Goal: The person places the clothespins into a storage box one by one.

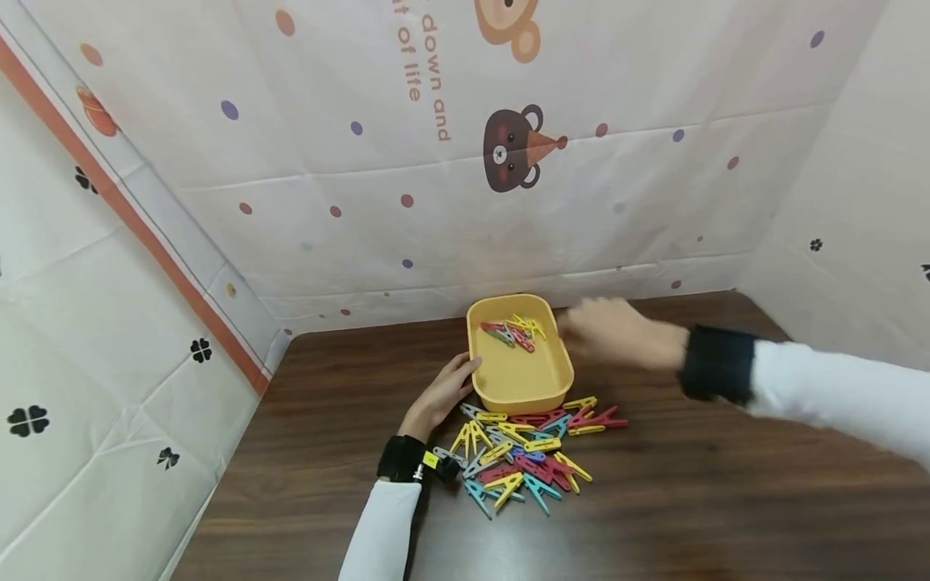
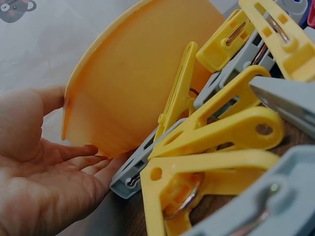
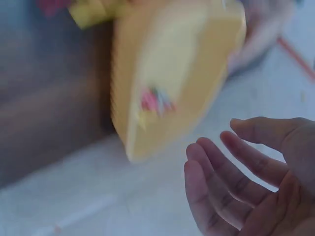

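Note:
A yellow plastic basin stands at the back of the table with several clothespins in red, yellow and grey inside. My left hand grips its left side, thumb over the rim and fingers at the outer wall and underside in the left wrist view. A heap of clothespins in yellow, red, blue and grey lies in front of the basin, some touching it. Blurred, my right hand is just right of the basin; in the right wrist view its fingers are loosely bent and hold nothing.
The dark wooden table ends at a white patterned cloth hanging behind it. Similar cloth walls rise at the left and right. A black band with a small camera sits on the left wrist, close to the heap.

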Tool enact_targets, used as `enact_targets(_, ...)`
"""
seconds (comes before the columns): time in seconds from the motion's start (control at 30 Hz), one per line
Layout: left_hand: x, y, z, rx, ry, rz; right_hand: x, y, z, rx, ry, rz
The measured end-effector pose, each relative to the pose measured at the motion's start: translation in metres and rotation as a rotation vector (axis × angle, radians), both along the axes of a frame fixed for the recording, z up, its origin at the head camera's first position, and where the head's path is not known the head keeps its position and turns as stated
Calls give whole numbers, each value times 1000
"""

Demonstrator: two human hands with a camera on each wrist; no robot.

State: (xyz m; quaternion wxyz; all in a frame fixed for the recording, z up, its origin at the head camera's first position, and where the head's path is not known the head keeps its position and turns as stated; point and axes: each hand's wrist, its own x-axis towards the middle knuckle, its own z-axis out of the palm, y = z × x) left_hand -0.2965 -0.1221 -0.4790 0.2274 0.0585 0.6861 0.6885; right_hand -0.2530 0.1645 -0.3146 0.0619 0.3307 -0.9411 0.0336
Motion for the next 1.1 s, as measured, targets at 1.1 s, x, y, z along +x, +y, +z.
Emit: enact_targets(1.1,8,4,-4,-11,-9,1,118,48,-118,-12,-177,132)
